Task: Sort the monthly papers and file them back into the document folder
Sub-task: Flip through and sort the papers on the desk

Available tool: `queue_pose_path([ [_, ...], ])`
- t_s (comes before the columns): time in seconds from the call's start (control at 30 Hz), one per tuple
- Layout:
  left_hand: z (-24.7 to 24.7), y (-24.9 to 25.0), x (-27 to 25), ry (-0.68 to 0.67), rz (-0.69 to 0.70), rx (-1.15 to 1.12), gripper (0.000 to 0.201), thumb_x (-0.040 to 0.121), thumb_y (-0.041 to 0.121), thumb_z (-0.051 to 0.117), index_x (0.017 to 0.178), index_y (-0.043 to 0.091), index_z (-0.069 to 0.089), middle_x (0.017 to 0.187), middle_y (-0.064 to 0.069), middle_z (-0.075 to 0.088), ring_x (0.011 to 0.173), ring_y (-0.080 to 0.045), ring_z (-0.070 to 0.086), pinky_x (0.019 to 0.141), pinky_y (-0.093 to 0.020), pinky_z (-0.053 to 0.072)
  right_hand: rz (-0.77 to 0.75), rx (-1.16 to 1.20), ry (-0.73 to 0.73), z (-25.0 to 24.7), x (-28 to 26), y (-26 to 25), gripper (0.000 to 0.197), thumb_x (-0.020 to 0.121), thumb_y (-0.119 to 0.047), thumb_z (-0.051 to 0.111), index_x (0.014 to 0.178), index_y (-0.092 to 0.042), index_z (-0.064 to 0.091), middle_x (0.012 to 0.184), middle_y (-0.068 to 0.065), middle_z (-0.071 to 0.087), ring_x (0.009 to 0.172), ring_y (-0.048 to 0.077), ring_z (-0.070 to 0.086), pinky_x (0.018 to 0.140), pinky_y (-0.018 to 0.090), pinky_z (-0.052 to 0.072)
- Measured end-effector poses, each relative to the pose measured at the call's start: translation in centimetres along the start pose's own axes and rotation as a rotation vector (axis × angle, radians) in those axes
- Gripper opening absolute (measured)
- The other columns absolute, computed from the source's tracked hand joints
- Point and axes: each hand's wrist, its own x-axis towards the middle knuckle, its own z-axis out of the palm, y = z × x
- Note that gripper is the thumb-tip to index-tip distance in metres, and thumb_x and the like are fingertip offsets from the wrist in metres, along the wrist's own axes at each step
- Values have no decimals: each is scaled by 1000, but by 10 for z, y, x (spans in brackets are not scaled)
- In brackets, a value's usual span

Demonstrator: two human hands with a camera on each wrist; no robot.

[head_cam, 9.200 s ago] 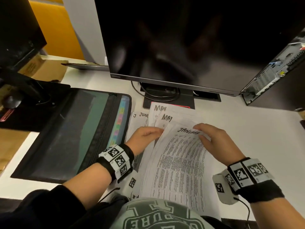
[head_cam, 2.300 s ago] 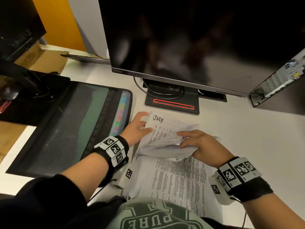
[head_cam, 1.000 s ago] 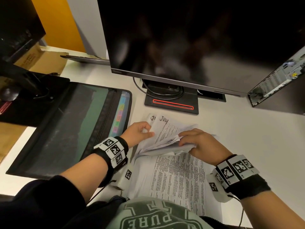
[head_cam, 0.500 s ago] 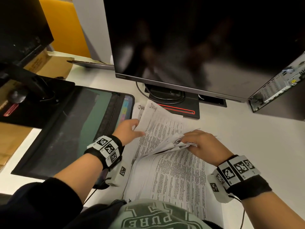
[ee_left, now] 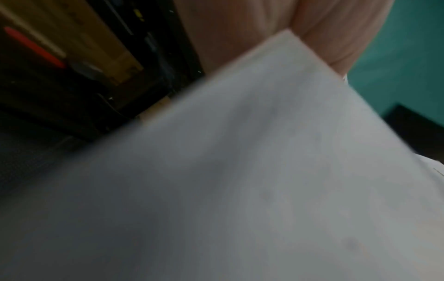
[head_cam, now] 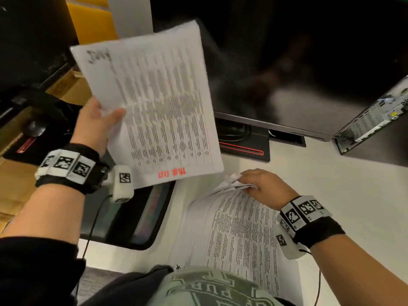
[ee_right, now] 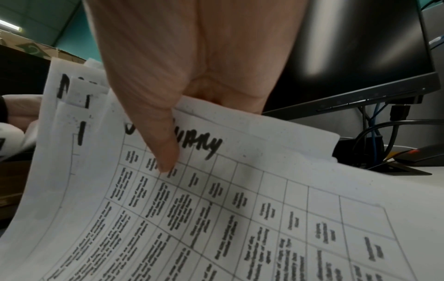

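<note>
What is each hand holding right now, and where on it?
The left hand grips a raised printed sheet by its left edge. The right hand pinches the top edge of the paper stack lying on the desk, thumb on the January sheet.

Top sheet (ee_right: 240,209) of the desk stack: handwritten header ends "UARY", start hidden by thumb. Lifted sheet (head_cam: 154,102): header blurred, reads roughly "July". Shirt (head_cam: 209,290): "PUR", partial.
</note>
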Motion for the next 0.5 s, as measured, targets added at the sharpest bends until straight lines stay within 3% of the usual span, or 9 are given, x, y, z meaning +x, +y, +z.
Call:
queue_pose_path([
  [0.1, -13, 5, 6, 65, 4, -94, 35, 90, 5, 57, 119, 24, 56, 119, 7, 65, 109, -8, 62, 90, -30, 50, -13, 41, 5, 1, -3, 1, 25, 82, -8, 64, 105, -17, 70, 128, 0, 55, 113, 20, 55, 94, 24, 39],
  [0.17, -10, 2, 6, 101, -1, -94, 38, 89, 7, 59, 123, 22, 53, 120, 9, 63, 111, -7, 60, 94, -32, 50, -16, 93, 33, 1, -11, 1, 28, 79, -2, 66, 101, -19, 72, 142, -3, 40, 116, 16, 52, 95, 22, 38],
  [0.23, 2, -2, 4, 94, -11, -99, 38, 90, 6, 58, 125, 21, 50, 118, 11, 62, 109, -5, 60, 93, -29, 50, -27, 101, 54, 0, -19, 2, 30, 77, -1, 68, 97, -22, 72, 146, -11, 22, 117, 10, 45, 93, 21, 37],
  [0.3, 19, -4, -2, 57, -17, -89, 35, 91, 5, 56, 122, 22, 50, 115, 10, 61, 107, -5, 60, 92, -30, 50, -50, 85, 83, 0, -26, 2, 28, 75, 0, 71, 92, -22, 73, 146, -12, 15, 127, 12, 36, 97, 23, 35],
  [0.4, 47, -10, -11, -14, -40, -23, 33, 91, 10, 56, 120, 24, 49, 115, 6, 61, 108, -12, 60, 96, -38, 49, -55, 83, 97, -6, -37, -4, 30, 72, 3, 73, 89, -21, 74, 145, -4, 31, 129, 16, 38, 100, 27, 37],
  [0.43, 56, -13, -14, -44, -46, 3, 34, 91, 11, 57, 121, 24, 49, 117, 4, 61, 109, -14, 60, 97, -39, 48, -48, 88, 81, -12, -41, -8, 30, 72, 2, 72, 90, -22, 74, 138, -3, 45, 123, 15, 48, 96, 26, 42],
  [0.5, 74, -18, -21, -117, -51, 41, 37, 91, 12, 57, 126, 22, 50, 122, 2, 60, 111, -15, 59, 98, -40, 47, -68, 86, 40, -25, -49, -16, 27, 74, -5, 70, 89, -27, 73, 106, -9, 67, 96, 9, 64, 80, 25, 50],
])
